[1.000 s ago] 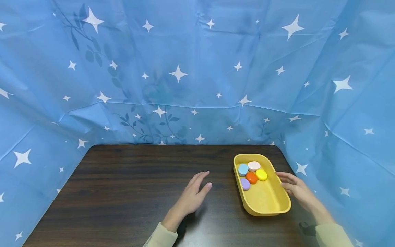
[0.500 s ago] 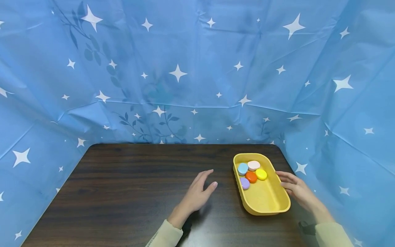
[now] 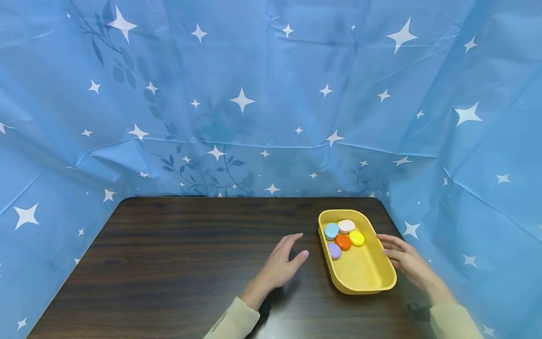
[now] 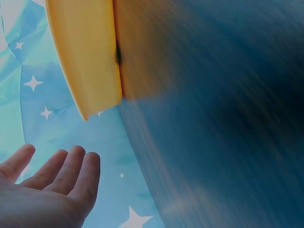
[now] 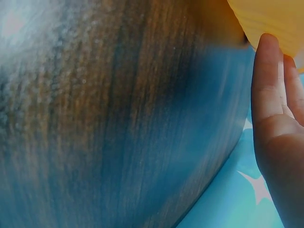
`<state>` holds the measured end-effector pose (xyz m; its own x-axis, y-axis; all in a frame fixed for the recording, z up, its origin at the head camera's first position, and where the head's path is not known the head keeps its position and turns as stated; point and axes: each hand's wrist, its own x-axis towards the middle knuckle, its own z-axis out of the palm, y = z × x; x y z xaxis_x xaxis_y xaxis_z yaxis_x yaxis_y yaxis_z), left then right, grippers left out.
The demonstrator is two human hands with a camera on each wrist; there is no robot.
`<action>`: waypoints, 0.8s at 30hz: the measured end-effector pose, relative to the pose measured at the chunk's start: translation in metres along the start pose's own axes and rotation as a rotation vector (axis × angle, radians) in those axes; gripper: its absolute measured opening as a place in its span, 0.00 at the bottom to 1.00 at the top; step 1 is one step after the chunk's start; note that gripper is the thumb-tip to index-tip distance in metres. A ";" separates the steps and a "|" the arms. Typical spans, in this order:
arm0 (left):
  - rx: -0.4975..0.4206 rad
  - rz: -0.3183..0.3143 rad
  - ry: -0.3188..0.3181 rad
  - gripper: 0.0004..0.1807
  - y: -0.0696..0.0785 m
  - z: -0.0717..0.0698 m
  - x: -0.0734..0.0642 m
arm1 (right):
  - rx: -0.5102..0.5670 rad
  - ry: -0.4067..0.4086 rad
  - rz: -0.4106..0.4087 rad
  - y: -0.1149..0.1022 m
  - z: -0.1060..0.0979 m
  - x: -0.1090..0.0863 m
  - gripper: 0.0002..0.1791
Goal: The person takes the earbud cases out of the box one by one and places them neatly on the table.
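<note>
A yellow rectangular tray with rounded corners stands on the right part of the table. Grouped toward its far left end are several smooth, rounded pieces: light blue, pale pink, yellow, orange-red and purple. My right hand lies along the tray's right side, fingertips touching its outer wall. Left of the tray, my left hand hovers over the table, fingers extended, holding nothing. In the left wrist view the tray's wall is apart from the fingers.
The dark wood-grain table stretches far to the left of the tray. Blue sheeting with white stars hangs behind and at both sides. The table's right edge runs close beside the tray and my right hand.
My left hand has moved to the right, closer to the tray. The right hand has kept its place at the tray's side, and the pieces have not shifted within the tray.
</note>
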<state>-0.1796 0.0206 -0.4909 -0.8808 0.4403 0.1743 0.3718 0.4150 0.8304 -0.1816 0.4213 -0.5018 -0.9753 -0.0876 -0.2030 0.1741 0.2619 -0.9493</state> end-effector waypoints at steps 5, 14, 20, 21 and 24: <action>-0.017 0.000 -0.012 0.31 0.002 0.005 0.005 | 0.005 0.001 -0.004 0.002 -0.001 0.000 0.32; -0.032 0.002 -0.037 0.31 0.006 0.018 0.013 | 0.045 0.013 -0.005 0.003 0.000 0.000 0.32; -0.059 -0.011 -0.041 0.31 0.009 0.026 0.017 | 0.053 0.017 -0.006 0.004 0.000 -0.001 0.31; -0.064 -0.013 -0.038 0.31 0.010 0.027 0.018 | 0.054 0.018 -0.004 0.004 0.000 -0.001 0.31; -0.071 -0.019 -0.023 0.30 0.010 0.031 0.021 | 0.054 0.026 0.008 0.004 0.000 -0.001 0.31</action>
<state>-0.1847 0.0590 -0.4952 -0.8801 0.4516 0.1468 0.3328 0.3660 0.8691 -0.1802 0.4227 -0.5051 -0.9769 -0.0610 -0.2047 0.1880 0.2099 -0.9595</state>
